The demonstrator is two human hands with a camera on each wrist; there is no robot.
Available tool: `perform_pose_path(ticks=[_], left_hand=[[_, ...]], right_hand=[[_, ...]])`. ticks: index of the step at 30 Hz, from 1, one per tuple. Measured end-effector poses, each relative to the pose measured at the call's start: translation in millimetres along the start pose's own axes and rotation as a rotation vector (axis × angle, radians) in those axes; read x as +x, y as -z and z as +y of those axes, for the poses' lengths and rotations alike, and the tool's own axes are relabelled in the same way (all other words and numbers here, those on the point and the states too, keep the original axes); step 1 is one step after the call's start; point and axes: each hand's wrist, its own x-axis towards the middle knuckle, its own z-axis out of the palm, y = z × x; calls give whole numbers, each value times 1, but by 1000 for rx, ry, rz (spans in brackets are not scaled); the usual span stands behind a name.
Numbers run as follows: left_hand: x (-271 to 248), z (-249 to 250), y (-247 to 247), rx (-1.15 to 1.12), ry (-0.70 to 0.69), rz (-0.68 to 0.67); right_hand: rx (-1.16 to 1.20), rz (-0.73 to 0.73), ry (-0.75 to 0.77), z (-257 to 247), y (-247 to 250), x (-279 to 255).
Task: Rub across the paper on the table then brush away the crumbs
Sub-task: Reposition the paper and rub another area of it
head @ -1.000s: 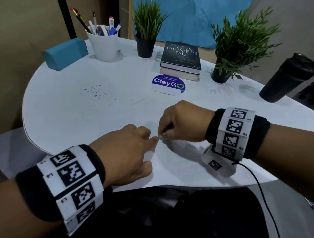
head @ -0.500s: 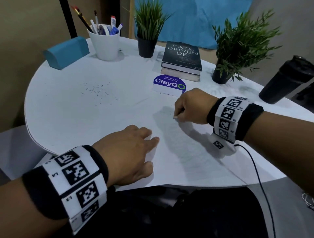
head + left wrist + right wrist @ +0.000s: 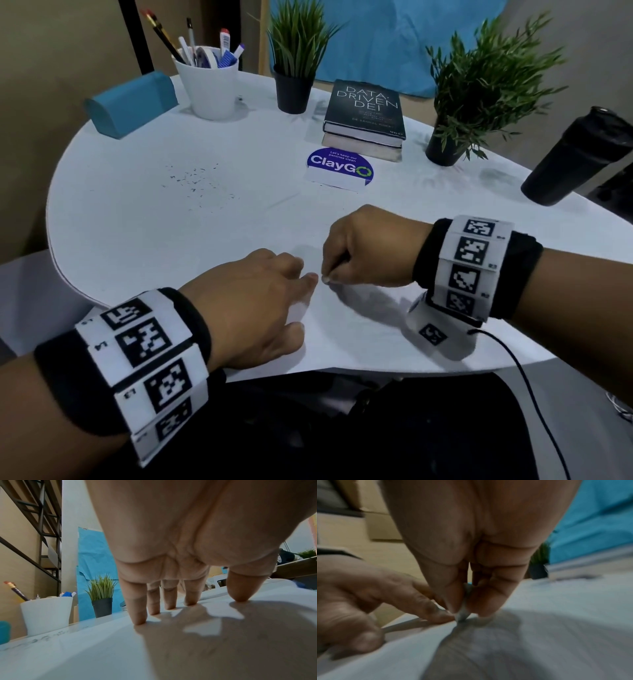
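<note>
A white sheet of paper (image 3: 363,325) lies at the table's near edge. My left hand (image 3: 260,301) rests flat on its left part, fingertips (image 3: 139,620) spread and pressing down. My right hand (image 3: 359,250) pinches a small pale eraser (image 3: 462,613) between thumb and fingers, its tip on the paper right beside my left index finger. In the head view the eraser is almost hidden by the fingers. Dark crumbs (image 3: 198,185) are scattered on the table at the far left.
On the white round table (image 3: 137,222) stand a white pen cup (image 3: 209,85), a teal case (image 3: 130,102), two potted plants (image 3: 294,68) (image 3: 459,113), stacked books (image 3: 366,120), a ClayGo sign (image 3: 339,169) and a black tumbler (image 3: 575,157) at the right.
My right hand, with the eraser, went away from me up the paper and has come back beside the left index finger. The left hand stayed pressed in place.
</note>
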Motion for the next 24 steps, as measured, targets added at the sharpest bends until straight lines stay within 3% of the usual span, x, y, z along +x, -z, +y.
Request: perform_pose_path(ticks=[4, 7, 9, 11, 14, 16, 19, 24], left_hand=[[2, 4, -1, 3, 11, -13], [0, -1, -1, -4, -6, 1], [-2, -2, 0, 2, -4, -12], [-1, 1, 0, -3, 5, -21], [2, 5, 0, 10, 13, -26], [1, 3, 1, 3, 3, -29], [-1, -1, 1, 22, -14, -22], [4, 5, -1, 23, 14, -38]], right_hand=[[-43, 99, -167, 27, 11, 8], [-89, 105, -89, 16, 8, 6], [-19, 15, -5, 0, -1, -3], [44, -18, -53, 4, -1, -6], [-47, 84, -159, 24, 9, 1], [-120, 102, -104, 18, 8, 1], [-34, -10, 20, -4, -2, -8], [31, 77, -181, 25, 7, 0]])
